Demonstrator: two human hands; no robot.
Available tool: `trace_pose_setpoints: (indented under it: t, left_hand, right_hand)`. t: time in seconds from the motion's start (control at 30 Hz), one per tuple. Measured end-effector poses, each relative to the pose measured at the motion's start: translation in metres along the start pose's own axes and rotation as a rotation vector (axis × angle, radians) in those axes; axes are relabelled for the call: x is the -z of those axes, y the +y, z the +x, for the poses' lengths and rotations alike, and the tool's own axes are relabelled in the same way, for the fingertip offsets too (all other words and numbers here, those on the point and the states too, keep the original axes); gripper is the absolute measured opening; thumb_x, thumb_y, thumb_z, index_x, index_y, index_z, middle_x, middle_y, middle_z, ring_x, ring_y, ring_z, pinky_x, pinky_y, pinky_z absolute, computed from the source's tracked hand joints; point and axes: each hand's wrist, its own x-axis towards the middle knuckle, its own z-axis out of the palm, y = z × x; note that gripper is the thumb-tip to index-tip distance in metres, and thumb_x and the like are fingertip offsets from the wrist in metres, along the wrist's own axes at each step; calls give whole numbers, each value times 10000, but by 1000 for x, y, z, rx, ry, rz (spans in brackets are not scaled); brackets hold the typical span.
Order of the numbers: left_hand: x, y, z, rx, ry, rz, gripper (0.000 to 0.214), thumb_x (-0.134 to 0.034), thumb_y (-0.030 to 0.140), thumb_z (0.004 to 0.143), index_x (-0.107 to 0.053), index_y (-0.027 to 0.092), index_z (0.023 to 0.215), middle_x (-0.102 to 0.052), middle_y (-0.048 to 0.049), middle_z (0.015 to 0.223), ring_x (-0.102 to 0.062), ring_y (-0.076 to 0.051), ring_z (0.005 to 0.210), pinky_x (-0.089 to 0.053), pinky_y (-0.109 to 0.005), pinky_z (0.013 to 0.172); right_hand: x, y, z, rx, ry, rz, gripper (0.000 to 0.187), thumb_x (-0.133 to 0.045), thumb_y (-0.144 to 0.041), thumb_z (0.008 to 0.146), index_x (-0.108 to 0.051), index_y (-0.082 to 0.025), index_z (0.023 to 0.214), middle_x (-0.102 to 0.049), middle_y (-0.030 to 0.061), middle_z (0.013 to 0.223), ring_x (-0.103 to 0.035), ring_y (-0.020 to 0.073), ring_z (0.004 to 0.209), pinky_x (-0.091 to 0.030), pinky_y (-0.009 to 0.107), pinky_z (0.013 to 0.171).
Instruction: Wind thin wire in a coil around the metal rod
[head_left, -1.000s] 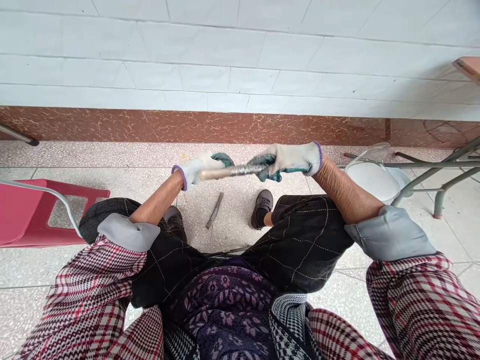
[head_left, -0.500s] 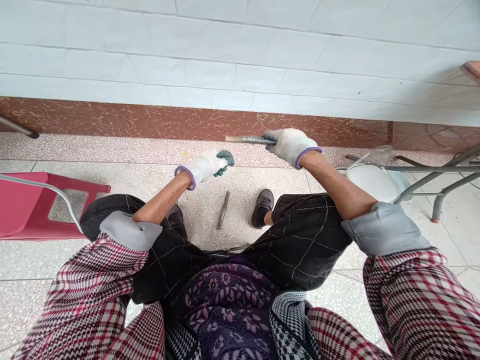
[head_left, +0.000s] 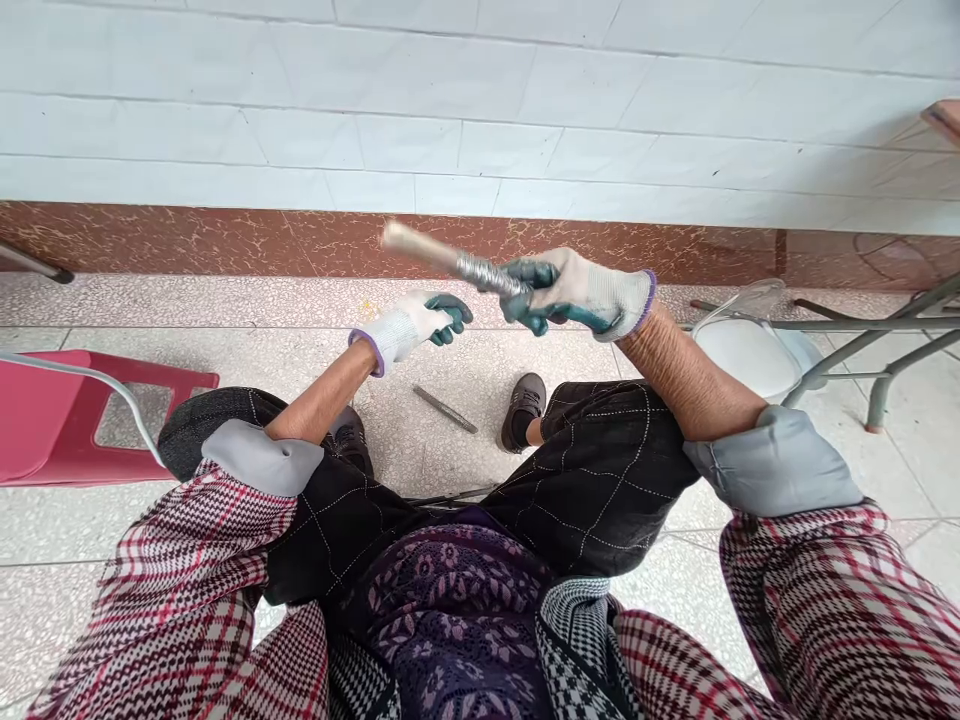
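In the head view, a slim grey rod (head_left: 445, 409) shows against the speckled floor (head_left: 394, 445); whether it lies there or hangs just above cannot be told. It is slanted, its left end farther from the body. Beyond it and to its right is the person's right hand (head_left: 562, 290), in a white glove with dark green fingers and a purple cuff edge. That hand's grip is clamped on a wire-wound stick (head_left: 456, 262), at the end wrapped in silvery wire. The stick is beyond the grey rod, and its bare, pale brown end, somewhat blurred, points up and left. The left hand (head_left: 420, 325), gloved alike, is beyond the grey rod and slightly to its left, apart from the stick. Its fingers are curled; whether its grip closes on anything cannot be told.

A dark shoe (head_left: 525, 410) stands just to the right of the grey rod, and the other shoe (head_left: 349, 442) to its left, partly behind the black checked trousers (head_left: 592, 475). Well left of the rod is a red stool (head_left: 45, 420); well right is a white seat (head_left: 742, 355). Farthest beyond the rod rises the white tiled wall (head_left: 450, 90), above a reddish-brown band (head_left: 225, 240).
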Motion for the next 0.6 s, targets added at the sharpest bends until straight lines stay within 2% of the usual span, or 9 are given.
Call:
trace_pose_setpoints:
  t: [0.1,0.2,0.23,0.3,0.37,0.43,0.5,0.6]
  left_hand:
    - [-13,-9,4,11,-64,-83,277,-604,42,900,-816,165,1027,-768,-76,880,-678,-169,721,-554,-339,730]
    - [-24,-11,1,13,-114,-94,320,-562,-6,903,-807,148,1041,-751,-58,845,-647,-141,657,-541,-304,679]
    - [-26,-10,-1,15,-127,-80,317,-556,-11,911,-802,143,1039,-745,-51,837,-641,-136,645,-537,-297,671]
    - [-27,-6,-6,29,-137,-29,299,-550,-10,928,-795,134,1021,-729,-42,809,-628,-131,626,-528,-287,662]
    - [-24,-2,-10,45,-120,36,282,-562,6,938,-795,138,1025,-720,-38,787,-626,-134,628,-510,-280,652]
    - [-17,0,-10,65,-55,117,253,-590,31,943,-799,144,1032,-710,-37,768,-623,-140,640,-478,-274,637]
    - [-8,0,-8,85,33,236,205,-618,62,944,-795,147,1002,-675,-27,724,-581,-142,618,-420,-284,602]
    - [3,1,-2,64,136,434,162,-631,118,959,-784,150,918,-602,-7,662,-485,-147,585,-349,-318,587]
  right_hand:
    - [-11,-16,9,-5,242,59,313,-744,-219,846,-713,-173,1155,-653,-7,774,-509,94,582,-374,219,440]
    - [-14,-15,23,-23,395,4,369,-684,-177,867,-695,-141,1234,-655,11,816,-515,111,615,-443,242,494]
    - [-13,-11,28,-33,433,-84,379,-676,-171,871,-700,-133,1247,-665,22,837,-536,124,635,-474,258,528]
    - [-8,-1,36,-86,478,-395,389,-676,-182,899,-720,-145,1284,-717,58,938,-621,169,740,-537,304,656]
    - [-2,9,40,-198,428,-781,384,-661,-228,954,-735,-191,1329,-766,91,1087,-700,238,913,-556,358,798]
    - [2,17,39,-312,297,-1059,373,-615,-276,1010,-737,-239,1361,-783,103,1190,-727,289,1040,-550,391,865]
    - [2,22,35,-385,163,-1159,355,-593,-294,1032,-748,-261,1349,-794,101,1186,-743,302,1047,-556,396,854]
    - [-1,26,28,-381,37,-1068,274,-664,-316,1024,-787,-244,1258,-796,100,1121,-750,298,999,-586,409,848]
